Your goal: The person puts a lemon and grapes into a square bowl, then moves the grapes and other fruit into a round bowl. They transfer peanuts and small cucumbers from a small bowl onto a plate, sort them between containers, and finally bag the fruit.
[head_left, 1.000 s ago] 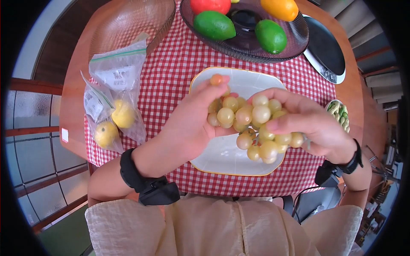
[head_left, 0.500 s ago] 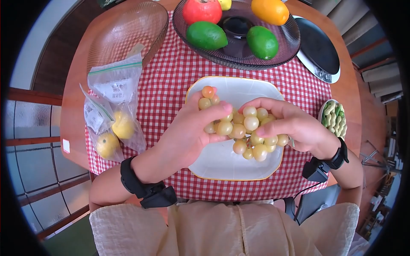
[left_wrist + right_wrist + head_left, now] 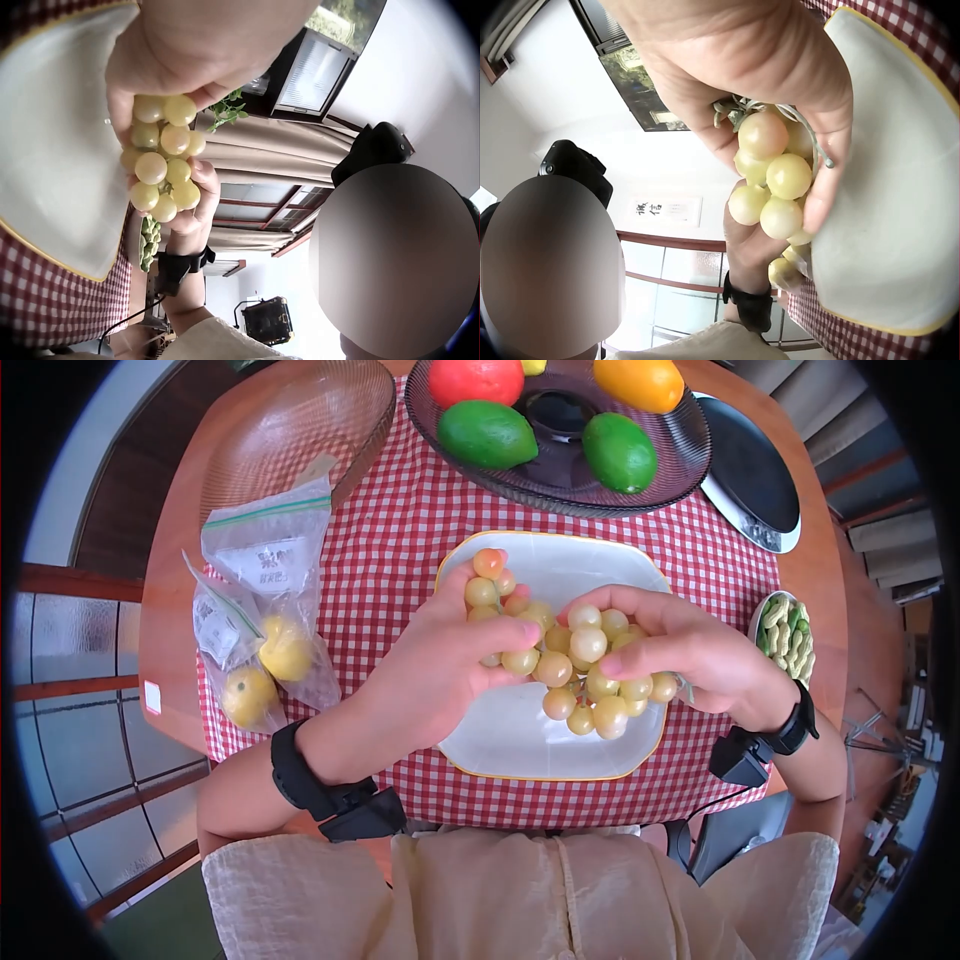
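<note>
A bunch of pale yellow-green grapes [image 3: 588, 645], some tinged orange, is held between both hands over a white dish [image 3: 540, 745] with a yellow rim. My left hand [image 3: 430, 660] grips its left end, thumb across the front, and an orange-tinted grape pokes out above the fingers. At the other end my right hand [image 3: 700, 655] holds the bunch with thumb in front and fingers behind. The right wrist view shows a green stem [image 3: 810, 129] curling out beside that palm. In the left wrist view the grapes [image 3: 161, 169] hang in a cluster between the two hands.
Behind the dish stands a dark ribbed bowl [image 3: 520, 492] with several fruits. A clear bowl [image 3: 290, 420] and zip bags [image 3: 265, 550] holding yellow fruits lie left. To the right are a dish of green pods [image 3: 787, 632] and a black oval plate [image 3: 750, 465]. A checked cloth covers the table.
Both hands and the bunch have shifted slightly left since a second ago. More of the grapes above the left hand now show. Both hands keep their hold.
</note>
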Demonstrator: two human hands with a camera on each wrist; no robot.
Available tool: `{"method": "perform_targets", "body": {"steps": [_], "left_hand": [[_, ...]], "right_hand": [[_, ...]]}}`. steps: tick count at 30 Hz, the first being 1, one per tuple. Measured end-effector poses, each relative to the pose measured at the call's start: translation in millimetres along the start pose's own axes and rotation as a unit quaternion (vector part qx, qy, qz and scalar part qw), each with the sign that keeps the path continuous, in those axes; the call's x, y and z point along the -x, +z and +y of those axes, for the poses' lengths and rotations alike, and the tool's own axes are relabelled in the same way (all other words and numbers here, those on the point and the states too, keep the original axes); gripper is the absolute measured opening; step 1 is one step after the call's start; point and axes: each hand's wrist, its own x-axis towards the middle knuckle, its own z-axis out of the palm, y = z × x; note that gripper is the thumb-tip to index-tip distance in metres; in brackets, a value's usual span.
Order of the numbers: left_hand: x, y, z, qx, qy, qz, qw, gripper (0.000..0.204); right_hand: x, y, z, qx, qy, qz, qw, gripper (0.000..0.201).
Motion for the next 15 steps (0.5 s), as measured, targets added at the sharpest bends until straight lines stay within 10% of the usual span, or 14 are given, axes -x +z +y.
{"method": "perform_targets", "body": {"steps": [15], "left_hand": [[-2, 2, 0, 0.004, 0.034, -0.002, 0.999, 0.059]], "right_hand": [[5, -2, -6, -0.021, 0.006, 0.007, 1.0, 0.052]]}}
